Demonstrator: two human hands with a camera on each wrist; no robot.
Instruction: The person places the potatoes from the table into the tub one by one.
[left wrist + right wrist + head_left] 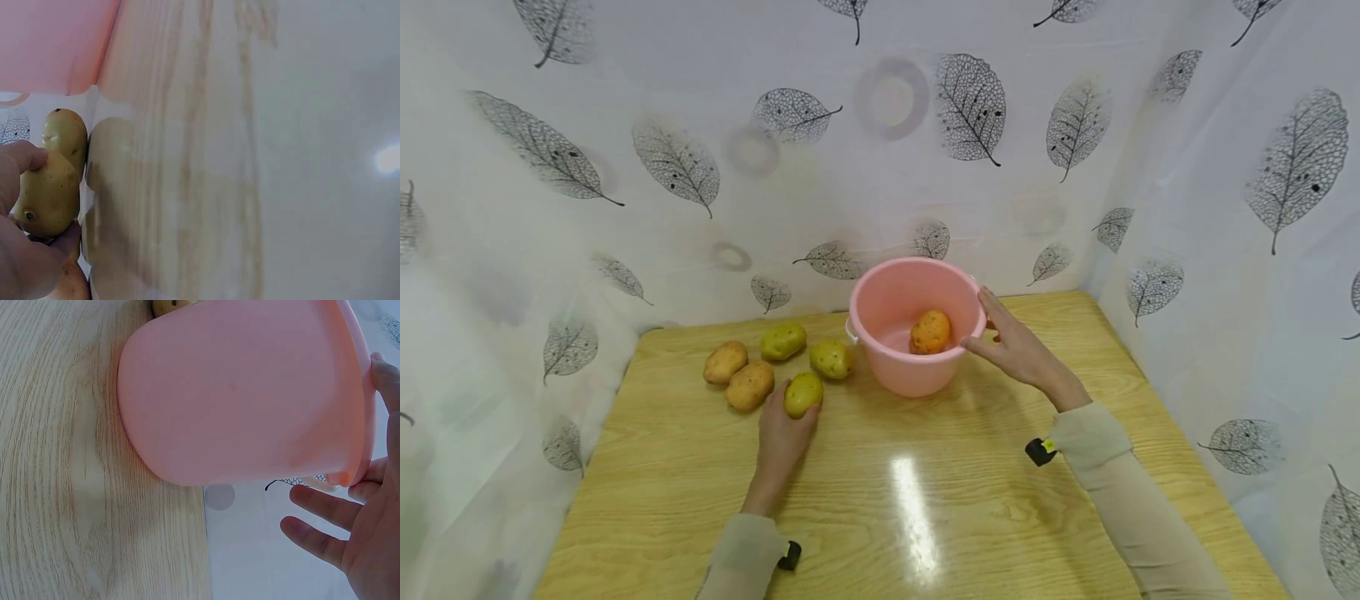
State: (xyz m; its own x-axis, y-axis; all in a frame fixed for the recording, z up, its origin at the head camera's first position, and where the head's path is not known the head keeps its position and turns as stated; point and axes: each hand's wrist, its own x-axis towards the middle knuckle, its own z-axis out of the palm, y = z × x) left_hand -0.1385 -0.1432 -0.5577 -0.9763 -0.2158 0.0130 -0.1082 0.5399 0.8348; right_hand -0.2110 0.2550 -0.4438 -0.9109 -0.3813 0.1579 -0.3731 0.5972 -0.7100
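My left hand (786, 437) grips a yellow-green potato (803, 395), thumb on its right side and fingers on its left. In the left wrist view, that potato (50, 194) sits between the thumb and fingers, with another behind it. Close around stand two more greenish potatoes (783, 342) and two browner potatoes (750, 386). A pink bucket (913, 375) stands upright on the table, one orange-brown potato (930, 332) lying inside. My right hand (1018, 346) touches the bucket's right rim with thumb and index finger, its other fingers stretched loosely outside, as the right wrist view shows.
The wood-grain table (850, 517) runs back to a white leaf-printed curtain (880, 183), which also hangs along both sides. A white handle fitting (851, 330) sticks out on the bucket's left side, near a greenish potato.
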